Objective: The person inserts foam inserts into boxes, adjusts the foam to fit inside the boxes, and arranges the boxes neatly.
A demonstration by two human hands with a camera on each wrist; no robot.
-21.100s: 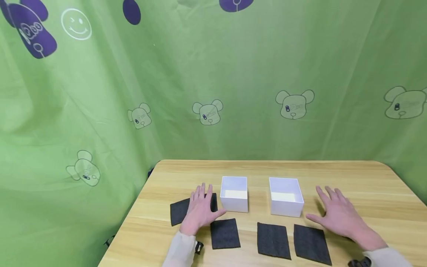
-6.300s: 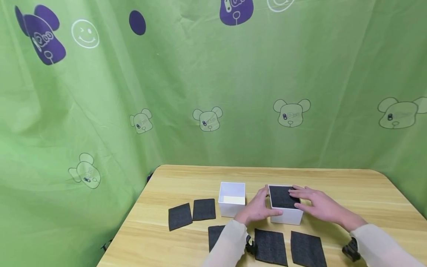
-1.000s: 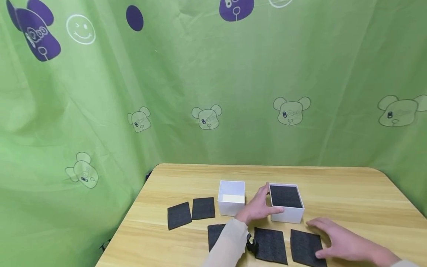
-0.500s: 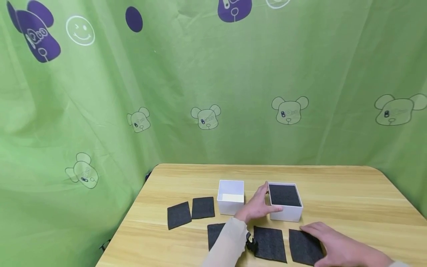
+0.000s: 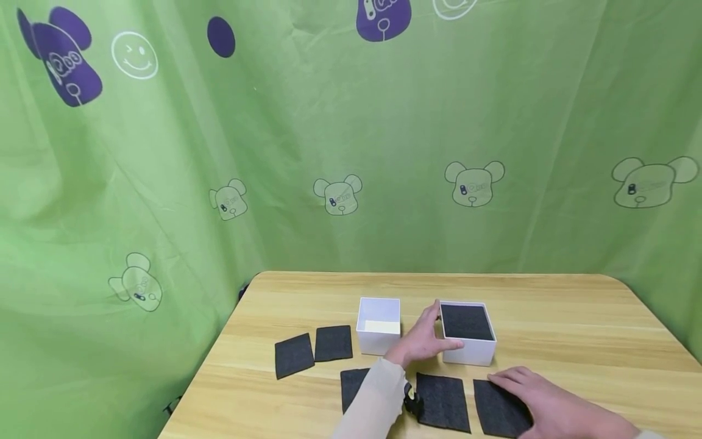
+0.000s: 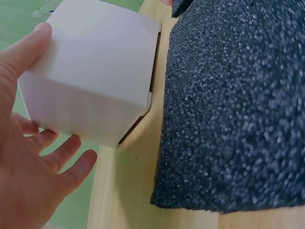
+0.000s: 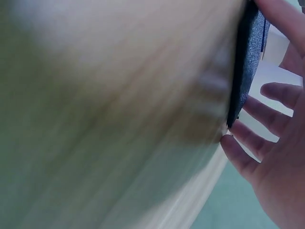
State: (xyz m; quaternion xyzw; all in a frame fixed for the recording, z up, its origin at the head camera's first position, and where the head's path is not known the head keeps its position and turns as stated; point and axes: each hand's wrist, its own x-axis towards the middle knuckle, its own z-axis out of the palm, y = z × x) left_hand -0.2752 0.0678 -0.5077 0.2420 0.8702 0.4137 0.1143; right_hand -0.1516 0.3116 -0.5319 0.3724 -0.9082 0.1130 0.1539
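My left hand (image 5: 421,339) holds the right white box (image 5: 476,352) at its left front corner. Its thumb lies on the front face, its fingers along the left side, as the left wrist view of the box (image 6: 102,57) shows. A black foam square (image 5: 467,322) fills the top of that box, just below the rim. My right hand (image 5: 554,402) spans another black foam square (image 5: 499,407) on the table, fingertips at its far edge and thumb at the near edge. In the right wrist view, fingers touch the edge of this foam (image 7: 245,67).
Left of my left hand stands a second white box (image 5: 378,342) with no foam in it. Foam squares lie flat beside it, a left one (image 5: 294,355) and a right one (image 5: 333,342). Another foam (image 5: 443,402) lies in front, and my forearm partly covers one more (image 5: 351,385).
My right hand, earlier on the foam in the box, has moved down to the right front foam square and taken its edges. My left hand stays at the box.
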